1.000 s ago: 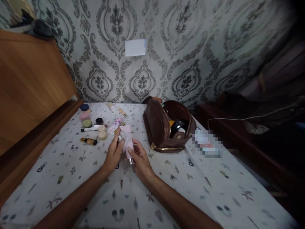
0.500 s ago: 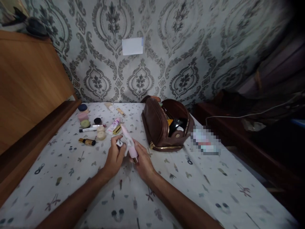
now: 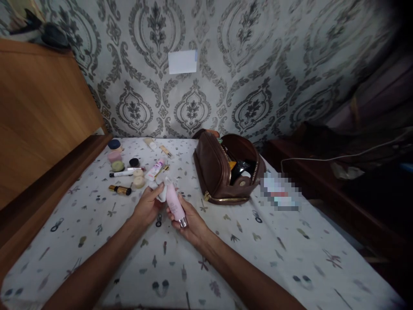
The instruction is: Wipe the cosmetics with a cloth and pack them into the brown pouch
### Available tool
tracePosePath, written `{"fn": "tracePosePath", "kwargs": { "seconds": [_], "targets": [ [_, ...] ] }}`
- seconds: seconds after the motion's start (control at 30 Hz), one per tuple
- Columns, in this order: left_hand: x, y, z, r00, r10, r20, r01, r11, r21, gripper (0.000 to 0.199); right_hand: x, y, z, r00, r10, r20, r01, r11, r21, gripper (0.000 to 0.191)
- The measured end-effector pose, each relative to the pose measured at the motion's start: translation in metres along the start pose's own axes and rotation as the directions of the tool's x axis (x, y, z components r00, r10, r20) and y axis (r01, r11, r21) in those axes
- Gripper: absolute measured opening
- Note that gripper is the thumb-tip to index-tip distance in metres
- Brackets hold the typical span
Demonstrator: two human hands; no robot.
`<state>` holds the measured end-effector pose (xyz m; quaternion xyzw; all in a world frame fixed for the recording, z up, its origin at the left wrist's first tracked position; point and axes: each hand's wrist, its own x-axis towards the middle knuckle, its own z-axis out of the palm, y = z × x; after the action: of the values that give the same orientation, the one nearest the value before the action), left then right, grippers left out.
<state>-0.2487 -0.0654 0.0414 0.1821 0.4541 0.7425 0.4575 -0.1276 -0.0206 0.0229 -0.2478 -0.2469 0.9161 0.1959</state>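
My right hand (image 3: 191, 224) is wrapped round a pink tube (image 3: 174, 204) with a shiny silver cap pointing down toward me. Crumpled white tissue (image 3: 163, 192) is pinched in my left hand (image 3: 149, 206), against the upper left side of the tube. Just beyond my hands lie a white and pink tube (image 3: 155, 168) and a thin gold item (image 3: 161, 171). A gold and black bottle (image 3: 120, 190) lies left of my left hand, near some stacked cream-coloured round pots (image 3: 138, 179).
An open brown bag (image 3: 209, 168) with items inside stands right of my hands. More jars, including a green one (image 3: 118, 166), sit at the back left. A wooden cabinet (image 3: 41, 94) borders the left side; a blurred packet (image 3: 280, 193) lies right.
The tissue has moved off the middle of the pink tube to its upper left side. My left hand has shifted slightly left, and more of the tube's front shows.
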Motion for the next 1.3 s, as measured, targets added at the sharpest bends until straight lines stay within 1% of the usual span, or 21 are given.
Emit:
{"fn": "tracePosePath", "kwargs": {
  "seconds": [0.07,0.13,0.2,0.3,0.33,0.4,0.5,0.57,0.63,0.7,0.77,0.83,0.9,0.97,1.07,1.13,1.2,1.3],
  "targets": [
    [0.001,0.001,-0.001,0.998,0.029,-0.052,-0.030,0.999,-0.033,0.043,0.000,0.002,-0.001,1.000,-0.005,0.023,0.005,1.000,-0.008,0.043],
    [0.004,0.001,-0.003,0.987,0.064,-0.145,-0.070,0.997,-0.037,0.042,-0.001,0.005,0.000,0.997,-0.043,0.057,0.045,0.998,-0.033,0.043],
    [0.008,0.001,-0.006,0.971,0.076,-0.225,-0.088,0.995,-0.043,0.044,-0.003,0.007,0.001,0.993,-0.090,0.082,0.095,0.994,-0.060,0.040],
    [0.012,0.001,-0.008,0.963,0.071,-0.260,-0.090,0.994,-0.062,0.048,-0.006,0.007,0.003,0.989,-0.128,0.071,0.133,0.989,-0.071,0.038],
    [0.011,0.000,-0.008,0.965,0.065,-0.253,-0.084,0.994,-0.064,0.048,-0.006,0.007,0.004,0.989,-0.132,0.063,0.137,0.988,-0.065,0.039],
    [0.008,-0.001,-0.006,0.979,0.036,-0.203,-0.049,0.997,-0.059,0.049,-0.006,0.006,0.004,0.989,-0.136,0.052,0.138,0.989,-0.043,0.040],
    [0.001,-0.004,-0.002,0.997,-0.036,-0.067,0.035,0.999,-0.026,0.048,-0.002,0.003,0.001,0.989,-0.142,0.032,0.142,0.990,-0.011,0.041],
    [-0.002,-0.006,0.001,0.997,-0.069,0.021,0.069,0.998,-0.007,0.046,0.001,0.000,-0.001,0.986,-0.170,0.007,0.169,0.985,0.017,0.040],
    [-0.005,-0.007,0.003,0.992,-0.077,0.104,0.077,0.997,0.006,0.043,0.004,-0.003,-0.003,0.981,-0.192,-0.008,0.192,0.980,0.044,0.038],
    [-0.006,-0.007,0.005,0.988,-0.074,0.137,0.072,0.997,0.019,0.041,0.004,-0.005,-0.003,0.980,-0.197,-0.006,0.197,0.979,0.061,0.036],
    [-0.005,-0.007,0.005,0.993,-0.060,0.100,0.057,0.998,0.032,0.041,0.003,-0.007,-0.003,0.982,-0.186,0.011,0.185,0.981,0.058,0.033],
    [-0.003,-0.007,0.003,1.000,-0.025,0.013,0.024,0.999,0.035,0.043,0.001,-0.006,-0.002,0.987,-0.159,0.037,0.158,0.987,0.041,0.030],
    [0.001,-0.004,-0.001,0.997,0.033,-0.073,-0.032,0.999,0.028,0.045,-0.001,-0.005,-0.001,0.991,-0.119,0.064,0.117,0.993,0.033,0.028],
    [0.007,0.000,-0.006,0.981,0.105,-0.165,-0.104,0.994,0.019,0.046,-0.001,-0.004,-0.002,0.993,-0.094,0.076,0.091,0.995,0.052,0.027],
    [0.015,0.010,-0.013,0.944,0.187,-0.273,-0.188,0.982,0.020,0.044,0.000,-0.004,-0.004,0.992,-0.116,0.048,0.111,0.990,0.092,0.026],
    [0.017,0.015,-0.015,0.934,0.209,-0.290,-0.209,0.977,0.030,0.042,0.002,-0.006,-0.005,0.990,-0.142,0.016,0.140,0.983,0.118,0.026],
    [0.016,0.015,-0.013,0.938,0.217,-0.269,-0.214,0.976,0.041,0.042,0.002,-0.008,-0.004,0.987,-0.161,-0.007,0.161,0.977,0.139,0.028],
    [0.007,0.004,-0.006,0.956,0.198,-0.217,-0.189,0.980,0.061,0.046,0.002,-0.007,-0.003,0.983,-0.183,-0.011,0.183,0.975,0.126,0.030]
  ]
}}
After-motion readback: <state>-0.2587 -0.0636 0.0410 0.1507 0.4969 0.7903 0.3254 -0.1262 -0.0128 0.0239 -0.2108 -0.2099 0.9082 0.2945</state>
